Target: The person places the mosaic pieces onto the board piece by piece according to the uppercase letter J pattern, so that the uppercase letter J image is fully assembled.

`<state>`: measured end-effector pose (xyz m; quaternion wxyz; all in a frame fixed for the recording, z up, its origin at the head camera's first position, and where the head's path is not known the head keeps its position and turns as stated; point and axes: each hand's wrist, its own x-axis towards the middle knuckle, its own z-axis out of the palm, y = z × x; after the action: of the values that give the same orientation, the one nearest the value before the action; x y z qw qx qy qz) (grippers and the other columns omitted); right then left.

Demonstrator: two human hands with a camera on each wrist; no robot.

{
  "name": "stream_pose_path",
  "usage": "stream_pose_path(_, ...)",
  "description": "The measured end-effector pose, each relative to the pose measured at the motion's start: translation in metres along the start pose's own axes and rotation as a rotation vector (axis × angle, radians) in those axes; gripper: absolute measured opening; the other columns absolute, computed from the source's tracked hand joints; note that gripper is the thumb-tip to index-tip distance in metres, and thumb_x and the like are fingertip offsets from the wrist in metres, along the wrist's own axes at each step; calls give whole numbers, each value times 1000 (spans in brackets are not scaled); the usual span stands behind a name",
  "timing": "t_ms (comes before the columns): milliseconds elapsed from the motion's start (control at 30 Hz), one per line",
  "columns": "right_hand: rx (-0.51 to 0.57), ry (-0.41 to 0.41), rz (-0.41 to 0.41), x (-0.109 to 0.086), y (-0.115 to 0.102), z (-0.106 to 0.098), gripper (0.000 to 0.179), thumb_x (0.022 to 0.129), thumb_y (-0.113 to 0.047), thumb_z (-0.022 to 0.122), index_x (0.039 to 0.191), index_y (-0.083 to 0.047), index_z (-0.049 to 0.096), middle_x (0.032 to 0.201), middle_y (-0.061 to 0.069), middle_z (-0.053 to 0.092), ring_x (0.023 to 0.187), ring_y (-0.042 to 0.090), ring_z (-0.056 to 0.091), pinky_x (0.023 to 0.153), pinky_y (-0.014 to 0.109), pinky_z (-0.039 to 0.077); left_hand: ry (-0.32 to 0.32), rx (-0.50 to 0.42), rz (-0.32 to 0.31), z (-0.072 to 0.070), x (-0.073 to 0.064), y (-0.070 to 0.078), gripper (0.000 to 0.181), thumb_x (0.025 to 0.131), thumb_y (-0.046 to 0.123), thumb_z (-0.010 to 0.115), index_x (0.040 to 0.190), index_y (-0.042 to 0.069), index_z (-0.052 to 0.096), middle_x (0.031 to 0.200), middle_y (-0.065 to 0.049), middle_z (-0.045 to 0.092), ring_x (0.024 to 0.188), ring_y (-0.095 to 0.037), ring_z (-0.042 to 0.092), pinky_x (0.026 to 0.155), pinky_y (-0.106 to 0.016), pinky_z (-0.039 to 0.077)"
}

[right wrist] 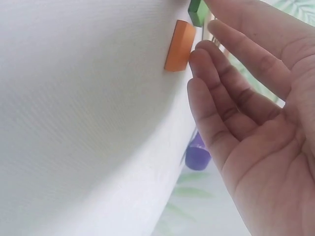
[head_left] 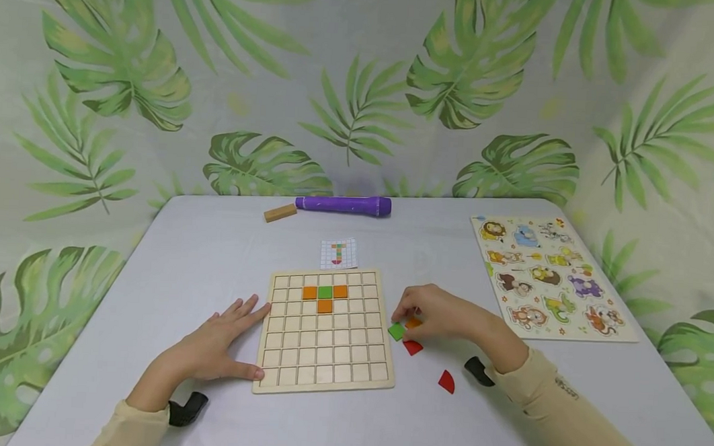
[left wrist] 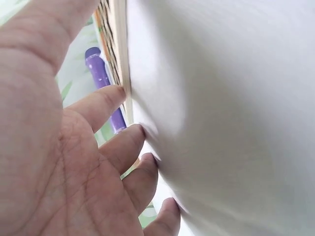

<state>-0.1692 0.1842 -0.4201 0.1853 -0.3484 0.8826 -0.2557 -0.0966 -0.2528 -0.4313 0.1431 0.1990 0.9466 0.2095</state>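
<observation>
A square wooden grid board (head_left: 323,385) bears three orange tiles and one green tile (head_left: 326,292) in a T near its top. My left hand (head_left: 220,344) is spread at the board's left side, thumb on the lower left corner and index fingertip at the edge. At the right edge, my right hand (head_left: 440,315) pinches a loose green tile (head_left: 396,331) between thumb and index finger. An orange tile (right wrist: 179,46) lies beside its other fingertips, partly covered in the head view. One red quarter-round piece (head_left: 413,348) lies just below that hand, another (head_left: 447,381) nearer the front.
Behind the board lies a small pattern card (head_left: 339,254) with a coloured figure on a grid. Farther back are a purple tube-shaped thing (head_left: 342,205) and a small wooden block (head_left: 280,212). An animal puzzle board (head_left: 548,280) takes up the right side of the table.
</observation>
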Motion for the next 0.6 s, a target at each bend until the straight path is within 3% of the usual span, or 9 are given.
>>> stream_pose_path(133, -8, -3, 1, 0, 0, 1, 20, 89, -14, 88, 108, -13, 83, 107, -3, 72, 94, 9, 64, 86, 25, 58, 27, 2, -5, 2, 0, 0, 120, 73, 67, 90, 168, 16, 37, 176, -23, 26, 161, -56, 21, 122, -80, 24)
stream_pose_path(300, -12, 2, 22, -1, 0, 2, 19, 89, -14, 88, 108, -13, 83, 107, -4, 72, 94, 9, 64, 86, 25, 57, 70, 36, -12, -2, 2, 5, 116, 67, 62, 96, 162, 16, 49, 171, -22, 39, 156, -54, 36, 117, -75, 38)
stream_pose_path(433, -19, 5, 21, -1, 1, 2, 19, 90, -14, 87, 108, -13, 83, 106, -4, 72, 93, 9, 64, 86, 24, 56, 105, 66, -6, -5, 7, 7, 112, 63, 60, 100, 156, 15, 57, 158, -20, 52, 142, -47, 52, 109, -69, 48)
stream_pose_path(600, -23, 11, 12, -2, 2, 2, 17, 90, -13, 86, 107, -13, 83, 106, -3, 72, 93, 9, 63, 85, 24, 56, 123, 45, -15, -4, 13, 4, 113, 57, 57, 103, 152, 14, 59, 145, -19, 56, 131, -41, 55, 105, -64, 51)
